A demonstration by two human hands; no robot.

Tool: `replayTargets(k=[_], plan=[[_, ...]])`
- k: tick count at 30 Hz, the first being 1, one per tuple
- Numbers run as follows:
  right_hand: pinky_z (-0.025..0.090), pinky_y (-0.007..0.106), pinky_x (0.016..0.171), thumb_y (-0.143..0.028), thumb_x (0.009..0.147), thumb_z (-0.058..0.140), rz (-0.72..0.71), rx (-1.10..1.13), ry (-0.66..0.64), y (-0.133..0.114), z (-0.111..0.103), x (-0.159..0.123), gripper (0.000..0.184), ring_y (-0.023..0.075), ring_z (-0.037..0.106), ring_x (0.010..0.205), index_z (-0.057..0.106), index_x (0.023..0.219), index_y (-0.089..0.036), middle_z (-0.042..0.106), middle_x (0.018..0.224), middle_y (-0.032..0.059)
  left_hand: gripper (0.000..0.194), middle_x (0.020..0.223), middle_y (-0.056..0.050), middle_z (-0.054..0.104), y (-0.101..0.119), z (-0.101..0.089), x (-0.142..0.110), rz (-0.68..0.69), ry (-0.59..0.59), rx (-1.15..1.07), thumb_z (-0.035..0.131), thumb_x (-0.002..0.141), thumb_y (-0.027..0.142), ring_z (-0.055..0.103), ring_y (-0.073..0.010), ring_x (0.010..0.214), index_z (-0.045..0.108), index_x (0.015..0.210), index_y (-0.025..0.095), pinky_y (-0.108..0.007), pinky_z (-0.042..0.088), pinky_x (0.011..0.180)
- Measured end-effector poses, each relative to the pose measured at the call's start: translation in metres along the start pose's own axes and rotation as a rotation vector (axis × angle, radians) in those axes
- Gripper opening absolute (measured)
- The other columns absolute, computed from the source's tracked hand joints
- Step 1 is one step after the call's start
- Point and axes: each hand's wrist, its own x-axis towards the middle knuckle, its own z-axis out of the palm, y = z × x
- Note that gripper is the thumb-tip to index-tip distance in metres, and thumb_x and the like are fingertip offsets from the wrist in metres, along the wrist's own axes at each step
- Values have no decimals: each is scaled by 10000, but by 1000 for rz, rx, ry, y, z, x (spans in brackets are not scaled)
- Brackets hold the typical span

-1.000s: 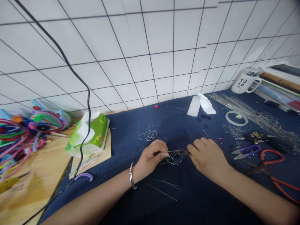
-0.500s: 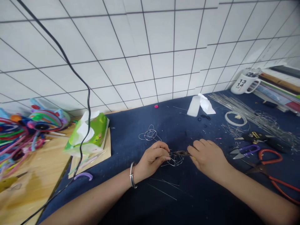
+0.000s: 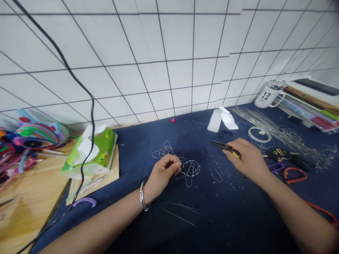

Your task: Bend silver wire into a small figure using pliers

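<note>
Between thumb and forefinger, my left hand (image 3: 164, 173) pinches the left side of a small frame of bent, looped silver wire (image 3: 192, 168). My right hand (image 3: 245, 155) is wrapped round a pair of pliers (image 3: 225, 145) with yellow-and-black handles. Their dark, narrow jaws point left, up and away from the wire frame. Just beyond my left hand lies another loose wire coil (image 3: 164, 150) with tiny coloured specks. A few straight wires (image 3: 178, 216) lie on the dark blue cloth (image 3: 143, 141) nearer me.
Right of my right hand are orange-handled scissors (image 3: 295, 175), purple snips (image 3: 276, 167), a white ring (image 3: 259, 134) and a long wire bundle (image 3: 265, 120). A white mug (image 3: 267, 96) stands by stacked books (image 3: 312, 106). At left are a green tissue pack (image 3: 106, 150) and a hanging black cable (image 3: 92, 116).
My right hand has drawn the pliers off the wire frame, out to the right and farther back. My left hand still holds the frame, now more exposed. The view has shifted slightly.
</note>
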Motion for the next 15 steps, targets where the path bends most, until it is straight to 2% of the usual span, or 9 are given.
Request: replayTargets(k=[4,6,12,15], plan=[[345,228,551,-342,809,451,-12,-19,-314,1,0,-1,168,121,509,672,572,830,-228,541,760,5,118,702,2,535,0,0,1,-52,-4,-7,525,820,262,488,-98,628,501,782,152,-226,423,595],[330,225,530,-344,801,458,-28,-64,-409,1,0,-2,163,119,510,652,574,799,-230,540,745,4,123,708,2,534,0,0,1,-67,-20,12,527,820,269,485,-95,624,503,785,153,-224,422,592],[289,249,501,-333,749,498,-50,-226,-508,18,-11,-14,130,147,530,625,579,733,-233,569,729,11,136,728,0,523,1,-1,2,-82,-61,49,526,818,272,469,-87,608,496,768,148,-225,417,586],[265,255,483,-355,712,527,-53,-247,-583,27,-15,-21,131,166,537,595,595,704,-243,574,658,10,145,752,-5,520,2,-1,2,-72,-73,53,529,813,271,469,-85,607,494,751,144,-227,420,583]])
